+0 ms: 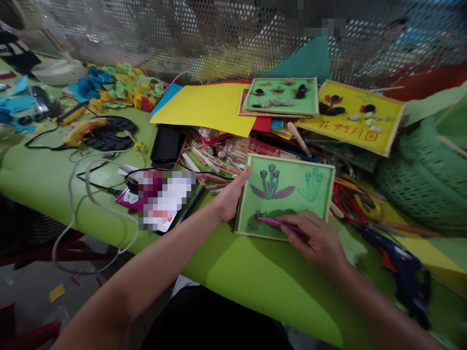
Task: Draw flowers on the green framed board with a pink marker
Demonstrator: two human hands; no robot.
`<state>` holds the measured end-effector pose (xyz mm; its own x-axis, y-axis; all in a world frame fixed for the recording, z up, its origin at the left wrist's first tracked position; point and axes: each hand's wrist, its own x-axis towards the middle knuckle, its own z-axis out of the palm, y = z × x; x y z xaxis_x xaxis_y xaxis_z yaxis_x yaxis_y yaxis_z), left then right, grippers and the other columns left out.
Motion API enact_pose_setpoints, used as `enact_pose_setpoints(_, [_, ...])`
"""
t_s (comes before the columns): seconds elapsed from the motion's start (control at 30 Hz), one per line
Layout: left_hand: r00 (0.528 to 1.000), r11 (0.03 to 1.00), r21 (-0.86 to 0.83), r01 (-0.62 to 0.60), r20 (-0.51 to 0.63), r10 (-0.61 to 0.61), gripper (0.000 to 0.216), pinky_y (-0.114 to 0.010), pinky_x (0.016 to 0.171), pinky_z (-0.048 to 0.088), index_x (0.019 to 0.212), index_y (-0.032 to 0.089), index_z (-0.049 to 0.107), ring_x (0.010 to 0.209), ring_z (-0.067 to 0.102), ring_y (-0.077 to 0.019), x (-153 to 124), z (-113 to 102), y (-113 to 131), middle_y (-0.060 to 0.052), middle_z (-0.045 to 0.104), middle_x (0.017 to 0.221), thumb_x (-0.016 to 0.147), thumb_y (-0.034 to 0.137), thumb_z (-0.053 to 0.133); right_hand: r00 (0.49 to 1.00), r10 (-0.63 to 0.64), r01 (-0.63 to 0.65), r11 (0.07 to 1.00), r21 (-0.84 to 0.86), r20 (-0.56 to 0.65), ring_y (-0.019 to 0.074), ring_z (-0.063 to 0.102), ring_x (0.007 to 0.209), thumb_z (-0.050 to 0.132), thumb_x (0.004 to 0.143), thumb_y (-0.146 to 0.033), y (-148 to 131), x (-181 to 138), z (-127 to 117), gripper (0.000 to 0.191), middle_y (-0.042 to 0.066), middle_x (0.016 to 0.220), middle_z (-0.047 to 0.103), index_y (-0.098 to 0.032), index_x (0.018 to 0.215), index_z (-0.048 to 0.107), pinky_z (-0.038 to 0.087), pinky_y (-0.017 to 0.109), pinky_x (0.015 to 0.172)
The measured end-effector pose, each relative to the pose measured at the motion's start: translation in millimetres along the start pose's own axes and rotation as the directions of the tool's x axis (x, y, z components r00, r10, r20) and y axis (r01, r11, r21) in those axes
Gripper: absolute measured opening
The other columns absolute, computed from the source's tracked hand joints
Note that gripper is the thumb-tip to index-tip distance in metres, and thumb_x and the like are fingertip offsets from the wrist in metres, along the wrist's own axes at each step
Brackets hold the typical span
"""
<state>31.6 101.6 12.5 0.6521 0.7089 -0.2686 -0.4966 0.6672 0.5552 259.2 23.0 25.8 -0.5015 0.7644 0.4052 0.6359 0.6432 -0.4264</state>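
A small green picture point(312, 214) with a pale wooden rim lies on the green table before me. Its upper left carries a flower coloured in purple and green; other flowers are line drawings. My left hand point(232, 197) grips the picture's left rim, fingers partly hidden. Closed round a purple pen point(279, 222), my right hand point(317, 238) rests over the lower part of the picture. The pen's tip touches the lower-left flower drawing, and the hand's shadow darkens that area.
Behind stand framed pebble pictures, one green point(288, 90) and one yellow point(365, 131), beside yellow paper point(204, 109) and thin wooden sticks point(207, 155). A blue glue gun point(404, 267) and green basket point(416, 165) are right. A phone point(170, 201) and white cable point(87, 182) lie left.
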Motion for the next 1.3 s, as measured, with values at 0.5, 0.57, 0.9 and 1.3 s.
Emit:
enact_pose_setpoints(0.5, [1.000, 1.000, -0.011, 0.019, -0.003, -0.019, 0.069, -0.056, 0.117, 0.042, 0.149, 0.014, 0.057, 0.119, 0.071, -0.0321, -4.3, 2.9, 2.0, -0.016, 0.073, 0.129, 0.105, 0.060, 0.030, 0.998, 0.062, -0.062, 0.998, 0.013, -0.024, 0.0207, 0.070, 0.079, 0.059, 0.101, -0.023, 2.1, -2.5, 2.5, 0.019, 0.004, 0.090, 0.075, -0.025, 0.116, 0.071, 0.056, 0.032, 0.067])
enact_pose_setpoints(0.57, [1.000, 1.000, -0.021, 0.016, 0.002, -0.016, 0.068, -0.055, 0.116, 0.043, 0.149, 0.014, 0.056, 0.119, 0.071, -0.0319, -4.4, 3.4, 2.4, -0.016, 0.073, 0.129, 0.106, 0.059, 0.029, 0.998, 0.064, -0.063, 0.998, 0.021, -0.014, 0.0215, 0.070, 0.079, 0.059, 0.101, -0.024, 1.6, -2.3, 1.6, 0.019, 0.004, 0.089, 0.075, -0.025, 0.114, 0.072, 0.057, 0.034, 0.068])
enact_pose_setpoints(0.9, [0.999, 1.000, -0.014, 0.001, 0.048, -0.001, 0.068, -0.051, 0.119, 0.041, 0.147, 0.015, 0.058, 0.120, 0.071, -0.0302, -2.8, -0.5, 1.5, -0.014, 0.075, 0.126, 0.106, 0.060, 0.028, 0.999, 0.054, -0.054, 0.998, 0.017, -0.008, 0.0214, 0.071, 0.080, 0.059, 0.101, -0.023, 2.1, -2.3, 1.5, 0.017, 0.004, 0.091, 0.075, -0.024, 0.113, 0.070, 0.056, 0.033, 0.069])
enact_pose_setpoints(1.3, [1.000, 0.999, -0.033, -0.007, -0.003, 0.007, 0.064, -0.053, 0.117, 0.043, 0.150, 0.014, 0.056, 0.121, 0.070, -0.0307, -4.1, 5.4, 3.3, -0.015, 0.072, 0.130, 0.107, 0.053, 0.028, 0.997, 0.081, -0.081, 0.996, 0.033, -0.012, 0.0221, 0.071, 0.081, 0.059, 0.101, -0.025, 1.8, -1.8, 0.3, 0.018, 0.005, 0.092, 0.076, -0.026, 0.114, 0.071, 0.057, 0.034, 0.068])
